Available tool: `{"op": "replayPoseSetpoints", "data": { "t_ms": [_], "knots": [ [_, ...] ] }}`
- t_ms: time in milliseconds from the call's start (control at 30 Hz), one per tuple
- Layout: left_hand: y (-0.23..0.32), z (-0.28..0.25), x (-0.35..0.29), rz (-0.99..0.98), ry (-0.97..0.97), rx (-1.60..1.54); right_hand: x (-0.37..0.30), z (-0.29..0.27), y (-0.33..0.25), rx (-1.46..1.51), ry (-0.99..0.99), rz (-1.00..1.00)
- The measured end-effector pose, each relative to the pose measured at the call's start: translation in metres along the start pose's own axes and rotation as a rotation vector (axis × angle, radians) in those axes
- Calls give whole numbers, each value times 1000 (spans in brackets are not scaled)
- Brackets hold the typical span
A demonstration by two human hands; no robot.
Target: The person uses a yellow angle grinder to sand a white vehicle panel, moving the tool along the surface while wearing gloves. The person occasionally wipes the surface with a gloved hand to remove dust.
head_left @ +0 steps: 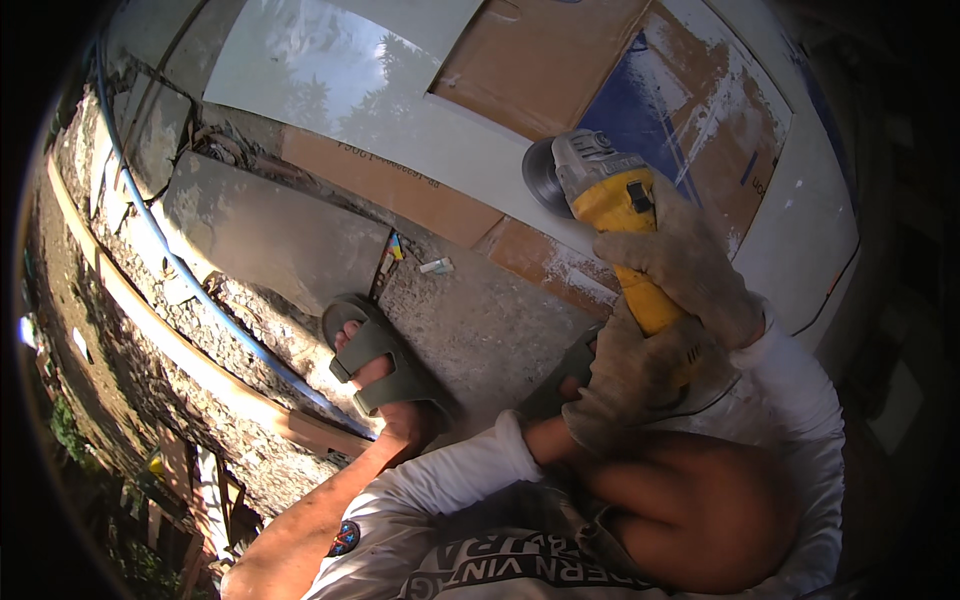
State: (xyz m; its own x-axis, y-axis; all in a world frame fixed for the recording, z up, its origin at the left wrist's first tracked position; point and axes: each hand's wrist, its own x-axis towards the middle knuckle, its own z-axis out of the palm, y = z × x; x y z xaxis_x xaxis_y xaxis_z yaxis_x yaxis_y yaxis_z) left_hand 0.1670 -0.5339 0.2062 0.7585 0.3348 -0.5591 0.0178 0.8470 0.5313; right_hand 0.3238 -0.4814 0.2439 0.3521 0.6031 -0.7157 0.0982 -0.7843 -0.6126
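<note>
A yellow angle grinder (607, 203) with a grey metal head is held in both my gloved hands. My right hand (690, 258) wraps round the front of its body, close behind the head. Lower down, my left hand (635, 372) closes round the rear of the body. The grinder's disc (544, 178) sits at the narrow strip of a large pale panel (470, 148); whether it touches the surface I cannot tell. Through a cut-out in the panel, brown cardboard (545, 65) and a dusty blue patch (630, 110) show. White dust lies on the cardboard.
My sandalled left foot (385, 365) rests on rough concrete beside a grey slab (275, 230). A blue hose (205, 295) and a wooden strip (185, 345) curve along the left. Small litter (397, 247) lies near the slab. A dark cord (835, 285) runs at the right.
</note>
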Motion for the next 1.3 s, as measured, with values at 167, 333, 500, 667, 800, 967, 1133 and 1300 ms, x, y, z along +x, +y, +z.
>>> {"op": "replayPoseSetpoints", "data": {
  "t_ms": [167,333,500,667,800,967,1133,1300],
  "knots": [
    [7,-1,1,143,-37,266,-1,3,1,-30,32,-3],
    [2,1,2,-112,-8,-171,-4,3,8,-40,75,11],
    [-14,-1,-2,-66,-37,43,-11,-1,18,-45,94,-44],
    [-50,-8,-3,381,-136,553,-23,-4,31,-44,158,-15],
    [-92,-3,11,-37,-338,-183,-36,-12,41,96,189,21],
    [-119,-1,15,-287,-316,-333,-55,-22,54,186,268,4],
    [-78,-4,1,447,-347,807,-63,-24,66,229,331,-124],
    [-26,19,-1,-290,-199,121,-70,-21,71,291,429,-127]
  ]
}}
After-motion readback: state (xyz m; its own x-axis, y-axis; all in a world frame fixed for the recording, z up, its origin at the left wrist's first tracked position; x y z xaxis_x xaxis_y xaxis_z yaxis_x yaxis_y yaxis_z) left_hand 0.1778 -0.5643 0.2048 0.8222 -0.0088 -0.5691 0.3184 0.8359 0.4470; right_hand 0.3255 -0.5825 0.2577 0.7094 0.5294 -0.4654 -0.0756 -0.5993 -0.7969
